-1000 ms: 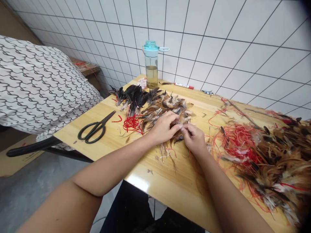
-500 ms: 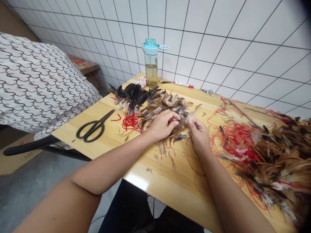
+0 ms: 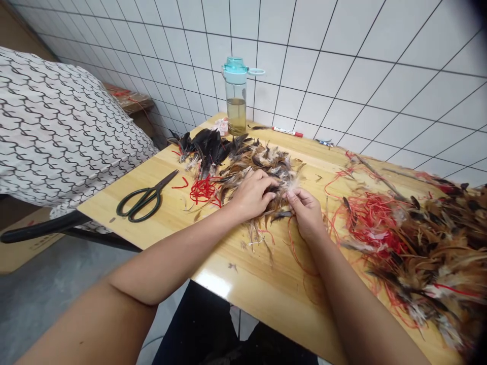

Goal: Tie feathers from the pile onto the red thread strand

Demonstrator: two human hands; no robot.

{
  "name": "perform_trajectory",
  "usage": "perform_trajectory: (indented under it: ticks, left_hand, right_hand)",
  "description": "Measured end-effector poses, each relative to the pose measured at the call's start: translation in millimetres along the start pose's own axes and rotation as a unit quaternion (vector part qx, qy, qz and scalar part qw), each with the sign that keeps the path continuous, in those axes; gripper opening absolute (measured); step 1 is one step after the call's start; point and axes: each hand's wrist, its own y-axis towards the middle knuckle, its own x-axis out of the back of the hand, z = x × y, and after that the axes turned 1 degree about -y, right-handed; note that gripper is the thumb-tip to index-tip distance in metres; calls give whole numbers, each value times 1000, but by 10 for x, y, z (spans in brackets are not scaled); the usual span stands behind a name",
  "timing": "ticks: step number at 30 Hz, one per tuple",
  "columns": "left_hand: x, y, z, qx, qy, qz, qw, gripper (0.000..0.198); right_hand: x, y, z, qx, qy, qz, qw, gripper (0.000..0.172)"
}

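Observation:
A pile of brown, black and whitish feathers (image 3: 266,157) lies at the middle of the wooden table (image 3: 243,274). My left hand (image 3: 253,196) rests over the near side of this pile, fingers curled down among the feathers; its fingertips are partly hidden. Just to its right, my right hand (image 3: 307,212) is closed in a pinch on a feather with fluffy white down (image 3: 293,183) at its base. Below the right hand, a loose thin red string (image 3: 292,242) curves over the tabletop. Red cord (image 3: 205,190) lies bunched left of my left hand, next to black feathers (image 3: 210,148).
Black-handled scissors (image 3: 146,198) lie at the table's left. A water bottle (image 3: 236,101) and a red-and-white marker (image 3: 287,132) stand and lie near the tiled wall. On the right are tangled red strings (image 3: 375,220) and a large brown feather heap (image 3: 449,243). Patterned cloth (image 3: 68,126) hangs at left.
My right hand has shifted slightly left, closer to my left hand, with the downy feather. My left hand has barely moved. The whole view has shifted slightly.

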Motion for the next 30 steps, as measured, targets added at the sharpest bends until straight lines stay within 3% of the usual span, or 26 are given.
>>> perform_trajectory:
  ticks: [2,6,10,13,16,22,30]
  left_hand:
    - [-2,11,18,3,-20,2,1000,14]
    - [54,44,25,63,-124,-64,988,9]
    - [104,74,22,163,-270,-96,944,10]
    - [82,80,11,192,-367,-99,905,12]
    - [27,73,-16,192,-436,-78,875,14]
    - [-48,58,-50,150,-506,-42,849,17]
    - [-3,45,-56,85,-455,-16,886,9]
  right_hand:
    - [-2,2,-6,1,-2,-5,1000,31]
    - [10,10,-15,4,-18,-33,999,31]
    - [41,25,-20,5,-39,-51,998,29]
    - [40,41,-40,16,-46,-46,998,29]
    - [15,48,-73,21,-44,-23,999,30]
    - [-14,29,-70,-3,-3,12,1000,34]
    - [34,39,17,-55,20,46,997,37]
